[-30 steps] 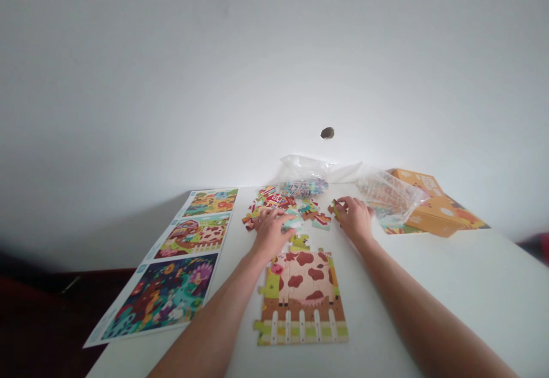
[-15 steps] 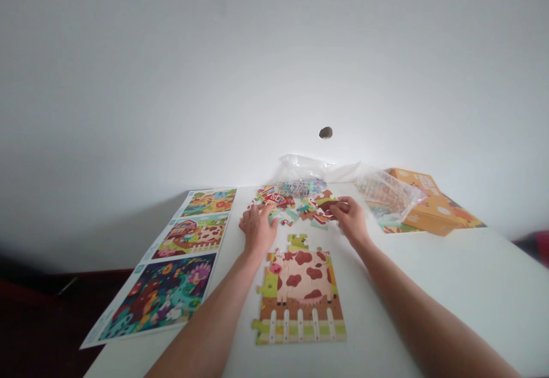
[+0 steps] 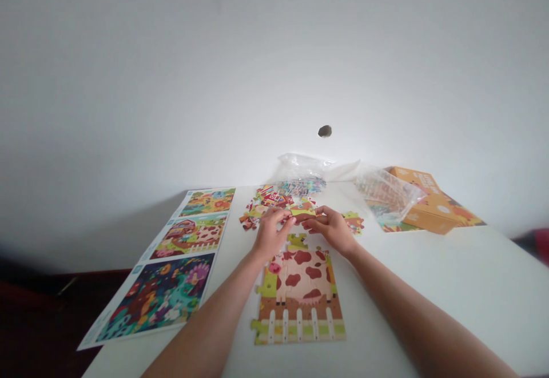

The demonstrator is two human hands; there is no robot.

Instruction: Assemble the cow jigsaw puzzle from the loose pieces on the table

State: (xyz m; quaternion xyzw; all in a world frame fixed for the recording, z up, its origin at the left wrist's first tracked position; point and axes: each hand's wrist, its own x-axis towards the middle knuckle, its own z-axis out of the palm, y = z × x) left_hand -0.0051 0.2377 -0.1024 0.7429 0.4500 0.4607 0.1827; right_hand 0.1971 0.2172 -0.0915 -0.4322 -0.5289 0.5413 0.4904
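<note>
My left hand [image 3: 272,232] and my right hand [image 3: 330,229] meet above the table, their fingertips pinching a yellow and brown jigsaw piece [image 3: 302,213] from both sides. Just below them lies a partly assembled cow jigsaw puzzle [image 3: 300,298] with brown spots and a white fence. Its top edge has a green piece [image 3: 298,241] attached, close under my fingers. Loose jigsaw pieces [image 3: 257,209] lie in a heap beyond my left hand, and a few more [image 3: 354,222] sit to the right of my right hand.
Several printed picture sheets [image 3: 175,263] lie along the left of the white table [image 3: 429,281]. At the back stand a clear bag of pieces [image 3: 300,179], another clear plastic bag [image 3: 386,195] and an orange cardboard box [image 3: 435,209]. A white wall rises behind.
My right hand has moved left and toward me with the piece, and my left hand has moved to meet it. Both now hold the piece together, uncovering loose pieces at the right.
</note>
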